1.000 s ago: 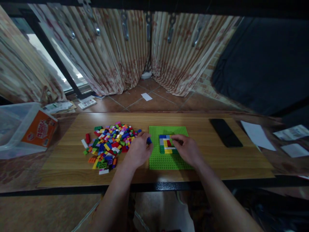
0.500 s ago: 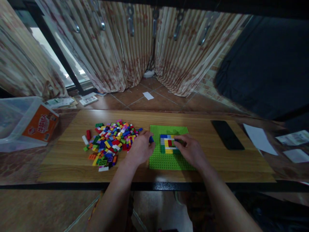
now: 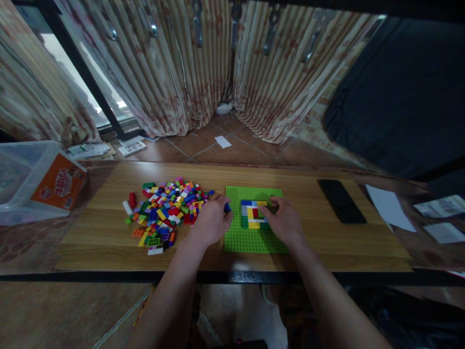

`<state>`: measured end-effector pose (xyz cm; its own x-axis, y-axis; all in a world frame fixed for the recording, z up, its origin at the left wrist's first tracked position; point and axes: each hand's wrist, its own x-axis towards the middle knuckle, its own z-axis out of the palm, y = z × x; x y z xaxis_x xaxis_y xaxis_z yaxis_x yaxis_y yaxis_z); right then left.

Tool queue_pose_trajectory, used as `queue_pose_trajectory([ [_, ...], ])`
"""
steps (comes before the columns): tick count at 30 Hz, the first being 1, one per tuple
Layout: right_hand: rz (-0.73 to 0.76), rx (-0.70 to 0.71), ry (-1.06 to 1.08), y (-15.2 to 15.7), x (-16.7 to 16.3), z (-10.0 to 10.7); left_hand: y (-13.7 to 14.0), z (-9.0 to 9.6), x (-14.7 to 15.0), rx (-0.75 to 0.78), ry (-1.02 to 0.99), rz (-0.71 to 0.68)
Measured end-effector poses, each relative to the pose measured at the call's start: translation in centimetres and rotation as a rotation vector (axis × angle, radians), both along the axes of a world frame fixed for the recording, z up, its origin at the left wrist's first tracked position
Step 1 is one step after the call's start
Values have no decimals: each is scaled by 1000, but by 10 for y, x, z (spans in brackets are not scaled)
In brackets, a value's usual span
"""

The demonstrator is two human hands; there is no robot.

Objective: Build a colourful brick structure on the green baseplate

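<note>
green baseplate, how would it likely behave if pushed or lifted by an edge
The baseplate looks like thin plastic, so it is probably light and perhaps slightly flexible. Lying flat on the smooth-looking table, it would likely slide rather than tip. The bricks near its middle might stiffen it there.

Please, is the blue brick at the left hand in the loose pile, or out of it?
Out: the left hand holds the blue brick near the left edge of the green baseplate, apart from the loose pile.
</note>
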<state>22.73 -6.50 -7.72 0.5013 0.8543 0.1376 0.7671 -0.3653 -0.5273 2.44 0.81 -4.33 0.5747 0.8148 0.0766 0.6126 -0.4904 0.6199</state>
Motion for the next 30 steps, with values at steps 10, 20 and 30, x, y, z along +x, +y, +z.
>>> queue_pose_trajectory([
  [10, 10, -7, -43, -2, -8, -7, -4, 2, 0, -10, 39, 1],
  [20, 13, 76, -191, -6, -16, -20, -11, 3, -4, 5, -3, -16],
  [30, -77, 148, 109, -3, -5, -1, 13, 11, -49, 13, -114, 103],
])
